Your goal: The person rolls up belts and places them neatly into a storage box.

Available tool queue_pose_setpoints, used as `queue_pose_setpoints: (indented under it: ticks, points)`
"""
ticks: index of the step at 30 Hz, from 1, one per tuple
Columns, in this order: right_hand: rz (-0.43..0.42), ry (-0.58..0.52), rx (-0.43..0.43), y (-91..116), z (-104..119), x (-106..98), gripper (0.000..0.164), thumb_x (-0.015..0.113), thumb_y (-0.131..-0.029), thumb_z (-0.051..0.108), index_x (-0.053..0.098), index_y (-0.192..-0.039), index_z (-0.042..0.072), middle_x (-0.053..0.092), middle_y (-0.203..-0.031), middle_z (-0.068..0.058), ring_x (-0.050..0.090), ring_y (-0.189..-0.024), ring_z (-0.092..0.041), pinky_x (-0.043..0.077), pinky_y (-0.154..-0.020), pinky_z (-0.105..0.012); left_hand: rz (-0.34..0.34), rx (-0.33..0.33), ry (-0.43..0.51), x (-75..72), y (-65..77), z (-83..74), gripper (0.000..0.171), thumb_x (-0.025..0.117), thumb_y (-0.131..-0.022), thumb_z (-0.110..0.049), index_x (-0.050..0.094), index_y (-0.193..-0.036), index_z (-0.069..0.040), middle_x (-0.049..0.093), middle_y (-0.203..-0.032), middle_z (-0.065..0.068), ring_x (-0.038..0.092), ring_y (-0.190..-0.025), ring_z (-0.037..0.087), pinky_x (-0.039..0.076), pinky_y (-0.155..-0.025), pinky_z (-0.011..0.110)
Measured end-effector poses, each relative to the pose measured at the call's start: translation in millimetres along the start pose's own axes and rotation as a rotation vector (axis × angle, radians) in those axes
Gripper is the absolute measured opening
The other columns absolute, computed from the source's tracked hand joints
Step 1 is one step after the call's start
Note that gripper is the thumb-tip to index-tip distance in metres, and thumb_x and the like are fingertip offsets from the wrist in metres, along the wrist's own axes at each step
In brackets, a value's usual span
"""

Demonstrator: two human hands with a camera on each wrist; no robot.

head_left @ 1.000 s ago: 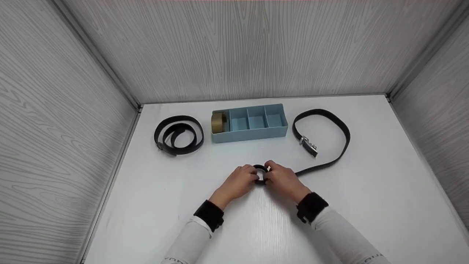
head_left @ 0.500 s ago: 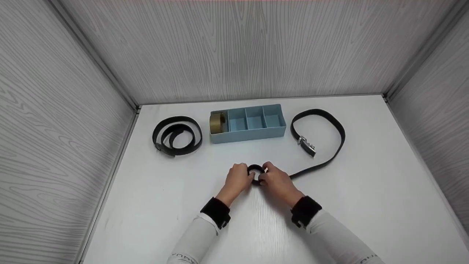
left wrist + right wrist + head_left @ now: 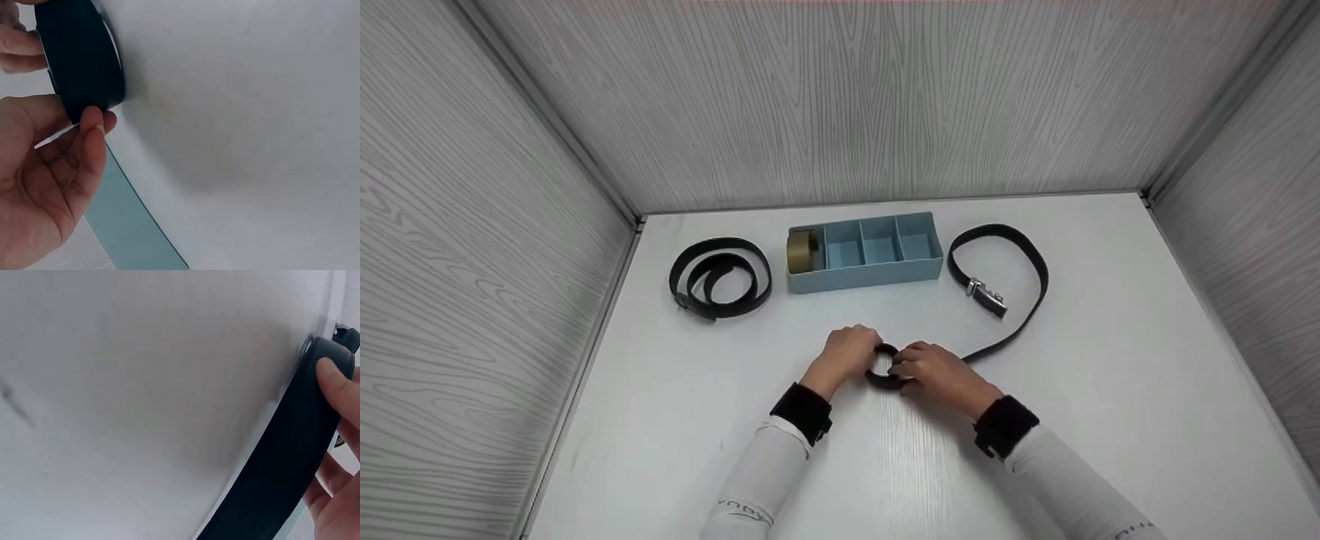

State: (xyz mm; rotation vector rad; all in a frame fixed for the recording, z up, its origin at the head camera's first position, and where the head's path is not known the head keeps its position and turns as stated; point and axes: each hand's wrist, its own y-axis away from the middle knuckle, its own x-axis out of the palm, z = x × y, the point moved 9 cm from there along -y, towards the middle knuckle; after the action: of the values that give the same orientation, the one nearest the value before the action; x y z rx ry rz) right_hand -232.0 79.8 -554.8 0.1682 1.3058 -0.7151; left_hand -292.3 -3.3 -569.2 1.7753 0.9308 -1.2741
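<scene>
A black belt [image 3: 1044, 282] lies on edge on the white table, its near end rolled into a small coil and its silver buckle [image 3: 987, 296] at the other end. My left hand [image 3: 849, 352] pinches the coil's left side; the left wrist view shows thumb and fingertips on the edge of the strap [image 3: 84, 56]. On the right side of the coil, my right hand [image 3: 941, 371] holds the strap between thumb and fingers. In the right wrist view the thumb [image 3: 336, 389] presses the broad face of the belt [image 3: 281, 450].
Behind the hands stands a blue divided box [image 3: 866, 277], with a rolled olive-brown strap [image 3: 801, 252] in its leftmost compartment. Another black belt [image 3: 759, 262], loosely coiled, lies at the back left. Grey wood-grain panels [image 3: 840, 105] enclose the table at the back and sides.
The belt's loose length has drawn in toward the coil, its right-hand bend shifting left and tightening. My left fingers have shifted around the coil's left side; my right hand has changed its hold.
</scene>
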Motion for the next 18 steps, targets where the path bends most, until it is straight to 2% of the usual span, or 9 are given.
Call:
queue_pose_setpoints:
  ticks: [4,7,9,12,15,18]
  points:
    - [-0.026,-0.032,0.021,-3.9,5.4,1.3,0.012,0.078,-0.079,0.005,0.077,-0.090,0.011,0.067,-0.089,-0.003,0.061,-0.083,-0.023,0.049,-0.073,-0.034,-0.008,0.101,0.032,-0.2,0.6,-7.1,0.021,0.060,-0.087,-0.001,0.076,-0.094,-0.014,0.066,-0.088,0.005,0.059,-0.076,0.022,0.048,-0.065,0.038]
    - [-0.054,-0.018,0.042,-9.5,8.2,0.8,0.011,0.078,-0.077,0.003,0.077,-0.081,0.013,0.066,-0.079,-0.001,0.057,-0.070,-0.020,0.046,-0.065,-0.033,-0.044,0.114,0.080,-0.9,1.6,-8.5,0.023,0.060,-0.086,0.001,0.076,-0.096,-0.013,0.063,-0.086,0.005,0.057,-0.075,0.020,0.047,-0.066,0.036]
    - [-0.067,-0.002,0.060,-13.0,8.9,-0.3,0.011,0.079,-0.074,0.003,0.077,-0.078,0.014,0.065,-0.074,-0.001,0.057,-0.066,-0.019,0.045,-0.063,-0.033,-0.081,0.071,0.099,-2.1,1.9,-5.0,0.016,0.062,-0.087,-0.001,0.075,-0.090,-0.010,0.063,-0.084,0.006,0.058,-0.075,0.021,0.048,-0.067,0.037]
    - [-0.076,0.020,0.093,-15.3,8.9,1.3,0.012,0.079,-0.072,0.002,0.076,-0.075,0.014,0.064,-0.071,-0.001,0.056,-0.064,-0.019,0.045,-0.062,-0.034,-0.137,-0.037,0.115,-3.5,5.0,3.0,0.008,0.066,-0.088,-0.008,0.071,-0.082,-0.007,0.066,-0.082,0.007,0.063,-0.076,0.024,0.050,-0.068,0.039]
    - [-0.087,0.038,0.110,-14.9,9.4,3.6,0.012,0.079,-0.073,0.003,0.077,-0.078,0.014,0.065,-0.072,-0.001,0.057,-0.064,-0.019,0.045,-0.061,-0.033,-0.150,-0.141,0.134,-1.0,10.2,9.4,0.010,0.070,-0.087,-0.010,0.067,-0.079,-0.004,0.068,-0.081,0.011,0.067,-0.077,0.028,0.052,-0.067,0.040]
    - [-0.077,0.022,0.087,-13.3,9.8,4.6,0.011,0.078,-0.076,0.004,0.078,-0.082,0.013,0.067,-0.077,-0.001,0.059,-0.068,-0.018,0.046,-0.064,-0.032,-0.140,-0.177,0.144,2.8,13.1,10.6,0.006,0.067,-0.086,-0.005,0.067,-0.081,-0.002,0.068,-0.082,0.013,0.067,-0.076,0.028,0.052,-0.065,0.040]
